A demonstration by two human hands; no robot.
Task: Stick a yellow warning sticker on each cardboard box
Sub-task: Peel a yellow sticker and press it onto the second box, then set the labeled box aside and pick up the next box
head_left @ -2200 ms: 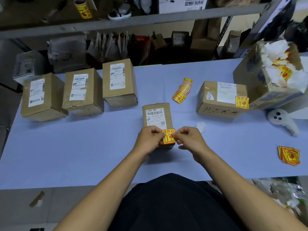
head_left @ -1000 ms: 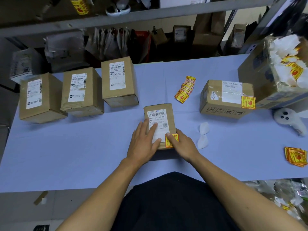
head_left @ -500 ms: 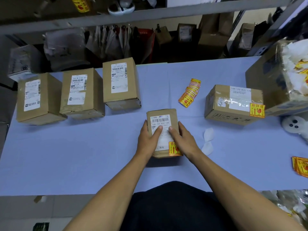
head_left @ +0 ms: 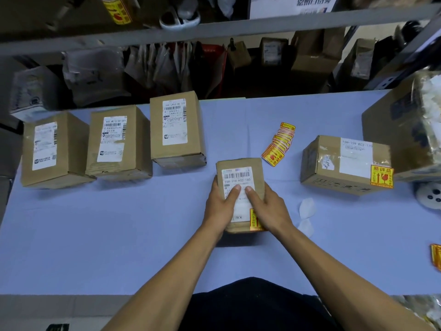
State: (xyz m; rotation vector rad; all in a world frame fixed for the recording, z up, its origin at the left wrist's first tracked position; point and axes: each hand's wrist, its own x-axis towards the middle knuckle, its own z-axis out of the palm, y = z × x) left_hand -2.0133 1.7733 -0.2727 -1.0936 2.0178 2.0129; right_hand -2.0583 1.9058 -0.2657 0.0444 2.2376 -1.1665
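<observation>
- Yellow warning sticker [head_left: 254,219], printed in red, sits on the near right corner of the small brown cardboard box [head_left: 239,168] at the centre of the pale blue worktop [head_left: 119,223]; part of it is hidden under the right hand.
- Left hand [head_left: 220,206] grips the left side of that box, thumb laid across the white shipping label [head_left: 237,180] on top, fingers wrapped down the side.
- Right hand [head_left: 268,207] mirrors it on the right side, thumb on the label, palm over the sticker. Judgement: a two-sided grip of this kind suits lifting or sliding the box, which appears finished.
- Second brown cardboard box [head_left: 329,161], to the right, already carries a yellow sticker [head_left: 381,176] on its near right corner. Judgement: finished boxes are collected on this side.
- Three brown cardboard boxes stand in a row at the left: far-left box [head_left: 71,149], middle box [head_left: 136,144] and right-hand box [head_left: 193,125]. Each shows a white label and no yellow sticker on the visible faces. Judgement: these form the waiting queue, kept well apart from the finished side.
- Fanned stack of yellow stickers [head_left: 278,145] lies between the two stickered boxes, near the right hand, so the next one is easy to reach.
- Two white backing scraps [head_left: 306,207] lie just beside the right wrist, evidently discarded there.
- More yellow stickers [head_left: 436,256] lie at the right edge of the view.
</observation>
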